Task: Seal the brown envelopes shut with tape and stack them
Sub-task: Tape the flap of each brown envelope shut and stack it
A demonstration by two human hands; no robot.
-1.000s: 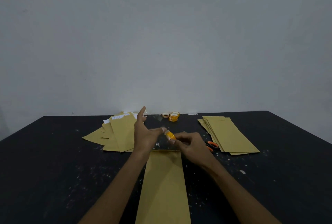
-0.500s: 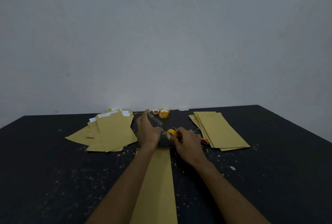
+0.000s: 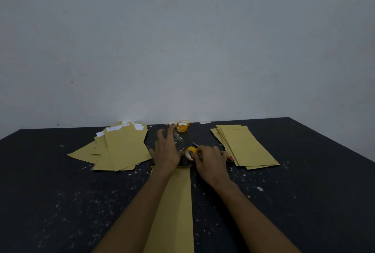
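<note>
A long brown envelope [image 3: 174, 206] lies lengthwise in front of me on the black table [image 3: 304, 191]. Its far end sits under my hands. My left hand [image 3: 167, 150] lies flat, fingers spread, pressing down at that far end. My right hand [image 3: 210, 161] grips a small orange tape roll [image 3: 191, 152] just right of the left hand. A clear strip of tape [image 3: 179, 138] glints on the table beyond the left hand. A loose pile of brown envelopes [image 3: 119, 147] with white paper showing lies at the left. A neater stack of brown envelopes [image 3: 243, 146] lies at the right.
Spare orange tape rolls [image 3: 182, 126] stand at the table's far edge by the grey wall. Orange-handled scissors [image 3: 229, 158] lie partly hidden behind my right hand, beside the right stack. White specks dot the black tabletop.
My left hand has gone from pinching the tape above the envelope to lying flat with fingers spread. The right hand and roll came down to the table. The camera tilted upward.
</note>
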